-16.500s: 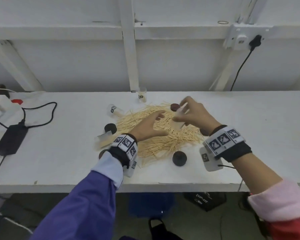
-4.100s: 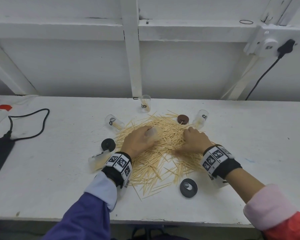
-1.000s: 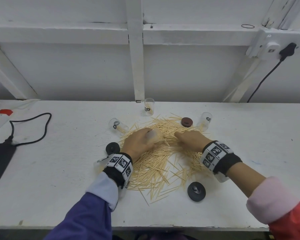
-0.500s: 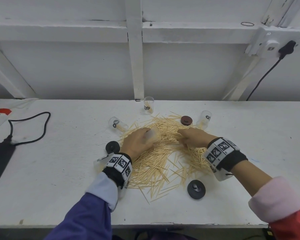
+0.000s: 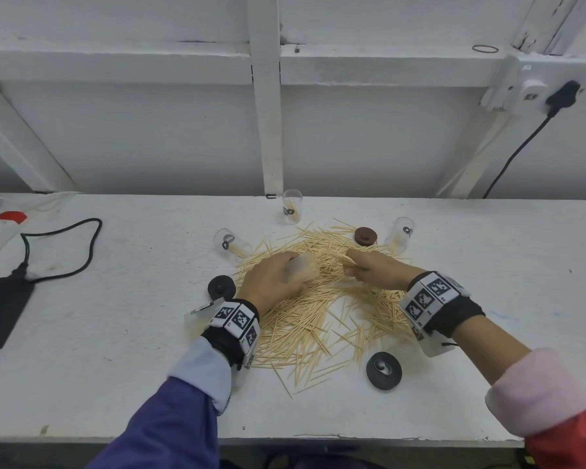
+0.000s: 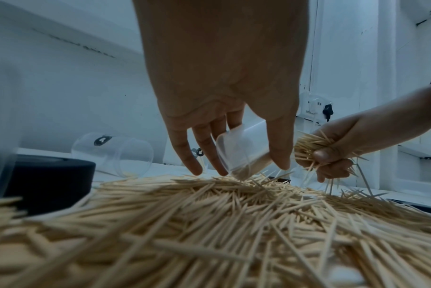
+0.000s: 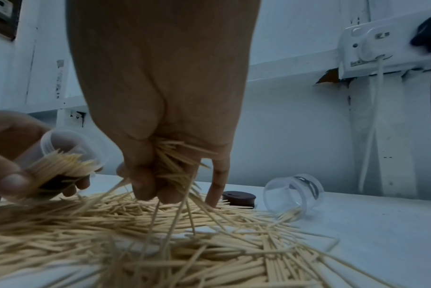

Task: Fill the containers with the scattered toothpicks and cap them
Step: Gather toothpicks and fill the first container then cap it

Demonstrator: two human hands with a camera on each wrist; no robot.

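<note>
A wide pile of toothpicks [image 5: 318, 309] covers the middle of the white table [image 5: 115, 333]. My left hand [image 5: 278, 274] grips a clear container [image 5: 303, 267] tilted low over the pile, its mouth toward my right hand; toothpicks partly fill it [image 7: 69, 155]. My right hand [image 5: 357, 269] clutches a bunch of toothpicks [image 6: 312, 148] just above the pile, close to the container's mouth [image 6: 243, 152]. Loose picks stick out below its fist [image 7: 175, 165].
Other clear containers: one upright at the back [image 5: 291, 206], one lying left [image 5: 232, 242], one tilted right [image 5: 401, 233], one by my left wrist [image 5: 200, 311]. Black caps [image 5: 221, 287] [image 5: 383, 369] and a brown cap [image 5: 365, 235] ring the pile. Charger and cable [image 5: 0, 309] lie far left.
My right hand has gathered toothpicks into its fist and raised them a little off the pile beside the container. My left hand and its container have stayed in place.
</note>
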